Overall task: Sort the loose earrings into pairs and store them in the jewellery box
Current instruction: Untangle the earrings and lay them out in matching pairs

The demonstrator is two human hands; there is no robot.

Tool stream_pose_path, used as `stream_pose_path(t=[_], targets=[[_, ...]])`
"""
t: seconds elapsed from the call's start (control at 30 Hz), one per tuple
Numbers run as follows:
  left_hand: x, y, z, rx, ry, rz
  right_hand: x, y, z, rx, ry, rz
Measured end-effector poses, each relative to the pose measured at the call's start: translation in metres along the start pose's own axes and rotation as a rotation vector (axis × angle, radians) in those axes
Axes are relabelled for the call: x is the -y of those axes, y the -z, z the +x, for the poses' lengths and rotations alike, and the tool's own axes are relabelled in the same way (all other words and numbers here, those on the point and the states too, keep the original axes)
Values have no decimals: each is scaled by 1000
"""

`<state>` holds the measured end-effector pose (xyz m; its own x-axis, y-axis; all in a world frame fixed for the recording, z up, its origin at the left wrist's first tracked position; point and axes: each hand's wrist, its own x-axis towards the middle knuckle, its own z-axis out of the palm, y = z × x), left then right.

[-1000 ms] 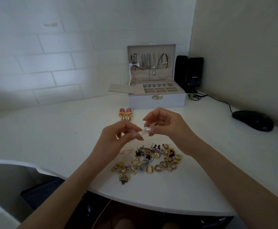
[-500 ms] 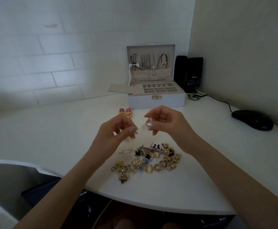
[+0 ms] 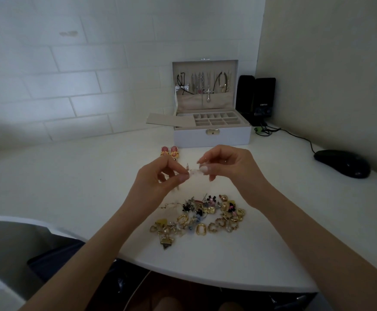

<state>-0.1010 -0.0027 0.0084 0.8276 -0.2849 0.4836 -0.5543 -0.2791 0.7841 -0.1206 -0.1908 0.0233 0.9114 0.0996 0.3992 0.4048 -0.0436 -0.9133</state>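
— What did the hands have hold of?

— The left hand (image 3: 158,182) and the right hand (image 3: 228,164) met above the table (image 3: 71,176), each with thumb and forefinger closed tight on a pale earring (image 3: 194,172) and the other fingers curled loosely. It hung between the fingertips, clear of the surface, just beyond the pile.

— One earring or two?

— I could not tell. It was tiny, whitish and blurred against the white top; it may have been two pieces being matched or joined.

— And the rest?

— The pile of earrings (image 3: 201,218) lay nearest the person, gold hoops, hearts and dark bits all tangled. Farther off, just left of the hands, a pink pair (image 3: 169,152) sat side by side. Beyond that stood the jewellery box (image 3: 212,136), lid up, necklaces (image 3: 205,84) hanging inside it.

— So how far along?

— Early, I judged. One pair was set aside and perhaps a second was in hand; most of the pile was unsorted. The compartments (image 3: 216,120) looked empty, though they were too small and dim to be sure.

— Anything else hidden?

— The left hand partly covered the pink pair, and the tangled pieces in the pile could not be counted.
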Motion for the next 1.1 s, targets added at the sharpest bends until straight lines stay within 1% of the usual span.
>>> stream_pose_path(t=[0.1,0.27,0.53,0.67,1.1], targets=[[-1,1,0,-11,11,7,1,0,0,2,-4,28],[-5,2,-2,-15,-2,-20,-1,1,1,-49,-10,16],[-8,0,-3,53,-28,28,-1,-2,1,-31,20,-41],[-8,0,-3,48,-35,25,-1,-2,1,-39,28,-2],[-10,0,-5,58,86,-144,1,1,1,-39,56,-12]])
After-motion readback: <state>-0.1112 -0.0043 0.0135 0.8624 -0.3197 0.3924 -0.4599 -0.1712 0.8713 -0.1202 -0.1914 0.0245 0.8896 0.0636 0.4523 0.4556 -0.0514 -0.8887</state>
